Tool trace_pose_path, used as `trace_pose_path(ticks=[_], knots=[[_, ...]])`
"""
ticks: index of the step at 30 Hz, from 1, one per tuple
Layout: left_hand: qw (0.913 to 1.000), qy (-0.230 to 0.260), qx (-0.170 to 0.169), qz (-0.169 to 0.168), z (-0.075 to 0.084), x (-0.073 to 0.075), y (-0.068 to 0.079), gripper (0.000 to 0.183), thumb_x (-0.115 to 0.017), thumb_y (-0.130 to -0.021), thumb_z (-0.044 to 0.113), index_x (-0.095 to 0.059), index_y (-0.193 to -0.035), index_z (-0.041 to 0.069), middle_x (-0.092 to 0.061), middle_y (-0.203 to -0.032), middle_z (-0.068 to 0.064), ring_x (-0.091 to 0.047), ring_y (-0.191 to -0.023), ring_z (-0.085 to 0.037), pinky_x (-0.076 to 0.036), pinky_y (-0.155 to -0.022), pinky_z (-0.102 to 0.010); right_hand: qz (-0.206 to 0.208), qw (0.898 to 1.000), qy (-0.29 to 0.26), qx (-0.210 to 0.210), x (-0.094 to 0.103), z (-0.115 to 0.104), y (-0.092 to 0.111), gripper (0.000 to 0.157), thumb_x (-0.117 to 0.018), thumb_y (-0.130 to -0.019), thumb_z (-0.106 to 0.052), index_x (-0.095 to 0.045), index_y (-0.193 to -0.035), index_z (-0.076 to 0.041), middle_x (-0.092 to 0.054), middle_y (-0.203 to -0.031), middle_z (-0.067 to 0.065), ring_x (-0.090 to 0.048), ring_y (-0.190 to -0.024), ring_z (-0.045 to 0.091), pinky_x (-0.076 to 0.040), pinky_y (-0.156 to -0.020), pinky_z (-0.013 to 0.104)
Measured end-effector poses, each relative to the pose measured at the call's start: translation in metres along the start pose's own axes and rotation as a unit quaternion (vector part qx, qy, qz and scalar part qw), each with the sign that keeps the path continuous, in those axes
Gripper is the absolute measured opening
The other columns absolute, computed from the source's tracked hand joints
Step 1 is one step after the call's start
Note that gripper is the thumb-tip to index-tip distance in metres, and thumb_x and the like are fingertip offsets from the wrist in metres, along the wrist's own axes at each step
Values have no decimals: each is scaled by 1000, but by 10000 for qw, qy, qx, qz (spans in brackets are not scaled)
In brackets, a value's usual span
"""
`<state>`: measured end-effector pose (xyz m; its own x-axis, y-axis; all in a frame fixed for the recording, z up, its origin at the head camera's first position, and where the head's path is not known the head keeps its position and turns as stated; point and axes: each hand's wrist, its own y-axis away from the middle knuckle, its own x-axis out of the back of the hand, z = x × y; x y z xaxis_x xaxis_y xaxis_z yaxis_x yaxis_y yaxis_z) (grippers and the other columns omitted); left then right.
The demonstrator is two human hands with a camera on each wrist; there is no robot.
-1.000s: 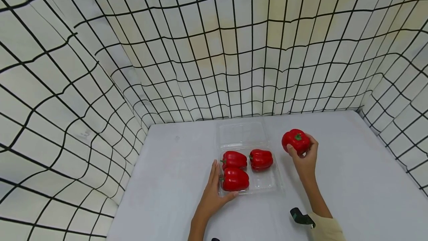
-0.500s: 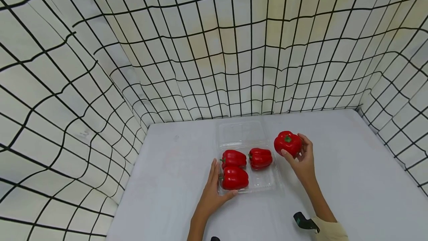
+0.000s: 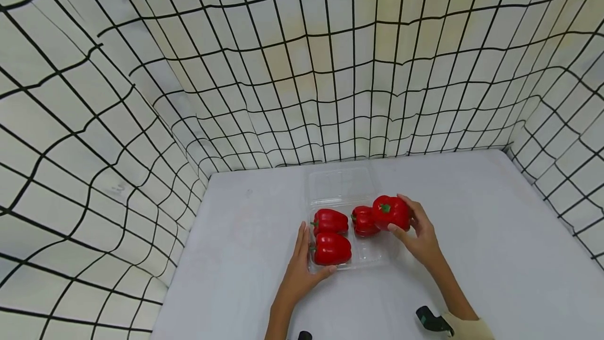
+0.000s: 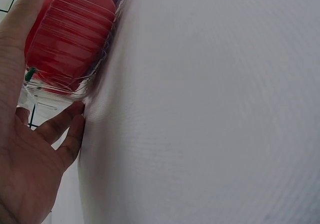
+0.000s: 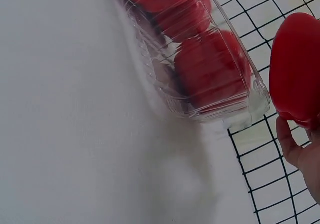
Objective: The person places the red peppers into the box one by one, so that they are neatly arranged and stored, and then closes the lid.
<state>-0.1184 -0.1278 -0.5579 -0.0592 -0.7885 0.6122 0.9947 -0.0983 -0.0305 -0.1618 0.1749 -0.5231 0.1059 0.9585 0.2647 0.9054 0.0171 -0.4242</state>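
Observation:
In the head view my right hand [image 3: 421,239] grips a red bell pepper [image 3: 391,212], green stem toward the camera, above the right side of a clear plastic clamshell container [image 3: 373,256]. Inside lie two bell peppers on the left, one [image 3: 330,222] behind the other [image 3: 332,250]. A third pepper [image 3: 362,220] sits at the back right, partly hidden by the held one. My left hand [image 3: 300,271] rests against the container's front left corner, fingers straight along its left side and thumb at the front. The right wrist view shows the held pepper [image 5: 297,67] apart from the container wall.
The container's lid [image 3: 341,182] lies folded back behind it. A white table [image 3: 245,245] extends on both sides. Black netting [image 3: 349,83] over pale walls encloses the back and sides. Dark wrist devices, one [image 3: 431,320] by the right sleeve, show near the bottom.
My right hand has carried the bell pepper leftward and slightly toward me, from beside the container to above its right side. My left hand has stayed at the corner.

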Motion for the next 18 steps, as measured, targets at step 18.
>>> trace_pose_path(ticks=[18], knots=[[9999, 44, -131, 53, -3, -1, -1, 113, -74, -72, 63, -10, -158, 27, -6, -165, 10, -23, -150, -29, -44, -105, -52, -955, 9770, 1586, 1056, -20, -2, 17, 75, -91, -61, -22, -59, -128, -15, -57, -124, 5, -46, -117, 14, -59, -81, 39]])
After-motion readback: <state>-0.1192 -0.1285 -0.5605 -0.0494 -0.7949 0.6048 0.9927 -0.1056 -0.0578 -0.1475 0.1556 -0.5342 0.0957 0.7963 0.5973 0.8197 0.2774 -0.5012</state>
